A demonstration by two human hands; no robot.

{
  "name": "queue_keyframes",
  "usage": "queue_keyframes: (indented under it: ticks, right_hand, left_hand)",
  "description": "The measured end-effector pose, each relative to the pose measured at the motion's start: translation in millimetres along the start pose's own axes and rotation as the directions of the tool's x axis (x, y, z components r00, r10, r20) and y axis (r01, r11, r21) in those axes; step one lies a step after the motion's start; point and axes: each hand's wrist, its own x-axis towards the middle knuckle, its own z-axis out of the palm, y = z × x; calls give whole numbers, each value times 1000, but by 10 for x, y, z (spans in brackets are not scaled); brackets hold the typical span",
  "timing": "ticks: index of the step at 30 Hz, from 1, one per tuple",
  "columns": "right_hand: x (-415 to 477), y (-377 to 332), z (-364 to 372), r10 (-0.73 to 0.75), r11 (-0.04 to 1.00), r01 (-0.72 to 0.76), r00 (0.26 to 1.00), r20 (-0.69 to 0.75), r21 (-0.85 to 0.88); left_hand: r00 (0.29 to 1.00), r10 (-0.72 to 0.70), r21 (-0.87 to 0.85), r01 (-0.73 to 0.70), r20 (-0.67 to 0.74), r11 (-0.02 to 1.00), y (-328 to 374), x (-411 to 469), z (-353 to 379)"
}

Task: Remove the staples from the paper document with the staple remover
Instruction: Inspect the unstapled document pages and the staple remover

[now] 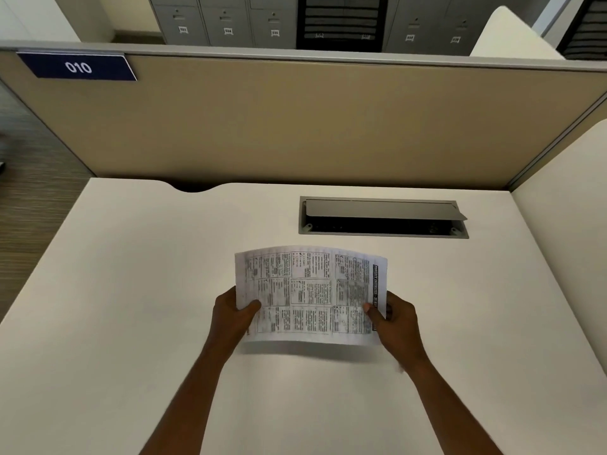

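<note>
So there's one paper document point(310, 292), two hands, a left hand point(231, 315) and a right hand point(395, 318), one bench point(131, 290), one cable hatch point(382, 210), one "010" sign point(78, 67).

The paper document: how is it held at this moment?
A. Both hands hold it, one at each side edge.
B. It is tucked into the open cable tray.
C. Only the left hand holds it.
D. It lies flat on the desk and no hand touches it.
A: the left hand grips the left edge of the paper document and the right hand grips its right edge, each thumb on the printed face.
</note>
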Motion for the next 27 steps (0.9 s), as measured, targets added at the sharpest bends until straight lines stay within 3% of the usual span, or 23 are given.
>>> queue_keyframes:
  ticks: [4,7,10,13,15,19,23,25,27]
  right_hand:
    - [72,-187,-105,-66,994,67,998,7,-86]
    - [131,-387,-184,-169,967,177,984,60,-185]
    - [181,-607,-235,-293,901,323,945,145,-288]
    - [212,-785,-251,-308,860,378,920,240,-344]
    - [217,-873,-250,-304,832,401,907,290,-383]
    - [203,-1000,-290,-297,818,421,892,340,-392]
    - [230,-1066,-523,-350,837,435,892,286,-331]
    - [250,-1028,-650,-335,903,372,923,188,-214]
    - [240,-948,-679,-235,972,229,963,133,60]
  left_hand:
    - [987,100,142,-82,-127,986,157,-14,19]
    - [913,364,322,-294,-183,900,378,-66,78]
    - [769,639,347,-607,28,715,777,-154,182]
    - [655,690,275,-756,308,595,1172,-267,323]
    - [626,669,223,-775,401,591,1320,-301,413]
    - [654,666,116,-739,358,664,1348,-293,492]
    - [785,570,-47,-577,241,815,1205,-243,447]
    - [830,526,-146,-506,187,850,1141,-227,386]
    - [859,494,-236,-456,136,858,1087,-227,331]
